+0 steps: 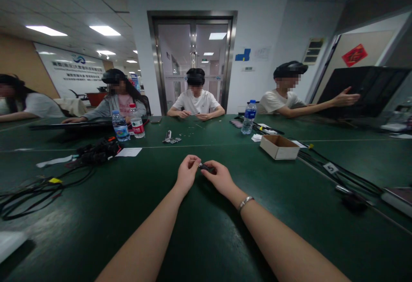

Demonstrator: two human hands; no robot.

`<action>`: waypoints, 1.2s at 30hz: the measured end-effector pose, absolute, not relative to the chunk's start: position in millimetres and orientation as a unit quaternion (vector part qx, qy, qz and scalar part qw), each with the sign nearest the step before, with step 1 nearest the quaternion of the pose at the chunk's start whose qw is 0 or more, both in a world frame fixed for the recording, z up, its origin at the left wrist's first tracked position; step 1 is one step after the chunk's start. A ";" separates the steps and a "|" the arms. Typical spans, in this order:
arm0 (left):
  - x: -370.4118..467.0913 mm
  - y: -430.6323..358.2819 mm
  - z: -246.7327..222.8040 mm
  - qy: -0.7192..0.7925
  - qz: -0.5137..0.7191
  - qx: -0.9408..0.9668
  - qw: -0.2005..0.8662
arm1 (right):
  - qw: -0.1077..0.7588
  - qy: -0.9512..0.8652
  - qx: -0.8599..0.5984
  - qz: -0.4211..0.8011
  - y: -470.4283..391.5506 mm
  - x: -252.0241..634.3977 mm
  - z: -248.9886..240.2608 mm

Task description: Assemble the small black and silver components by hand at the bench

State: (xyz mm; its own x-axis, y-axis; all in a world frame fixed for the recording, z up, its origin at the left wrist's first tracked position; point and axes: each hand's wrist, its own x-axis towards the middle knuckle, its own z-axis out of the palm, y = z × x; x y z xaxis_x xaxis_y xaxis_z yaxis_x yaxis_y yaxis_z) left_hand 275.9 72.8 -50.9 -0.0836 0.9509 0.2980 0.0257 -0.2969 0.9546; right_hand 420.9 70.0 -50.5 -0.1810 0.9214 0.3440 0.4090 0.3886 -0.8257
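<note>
Between my two hands, above the green table (206,217), is a small black object with a silver end (203,167); it looks like a USB stick, though it is too small to be sure. My right hand (221,175) pinches its dark body between thumb and fingers. At the silver end, the fingertips of my left hand (188,172) are closed on it. My fingers cover part of the object. A metal bracelet (246,203) circles my right wrist.
An open cardboard box (279,147) stands to the right, near a water bottle (249,118) and black cables (334,179). Left are two more bottles, a bundle of black gear (98,151) and coiled cables (35,196). People sit across the table; one handles a large black panel (363,91).
</note>
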 end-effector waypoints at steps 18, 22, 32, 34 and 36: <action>275.5 73.1 -49.7 0.424 0.614 0.498 0.441 | 0.449 -0.694 -0.460 0.324 74.6 421.9 -56.6; 274.1 73.3 -50.4 0.410 0.614 0.505 0.446 | 0.449 -0.691 -0.459 0.333 75.1 421.2 -57.4; 273.4 75.0 -54.0 0.389 0.607 0.527 0.450 | 0.441 -0.689 -0.467 0.336 71.9 421.1 -53.2; 274.0 74.7 -53.6 0.391 0.604 0.524 0.455 | 0.439 -0.692 -0.468 0.331 72.7 421.1 -54.5; 274.3 74.2 -53.0 0.397 0.602 0.522 0.456 | 0.437 -0.695 -0.468 0.326 73.3 421.1 -55.5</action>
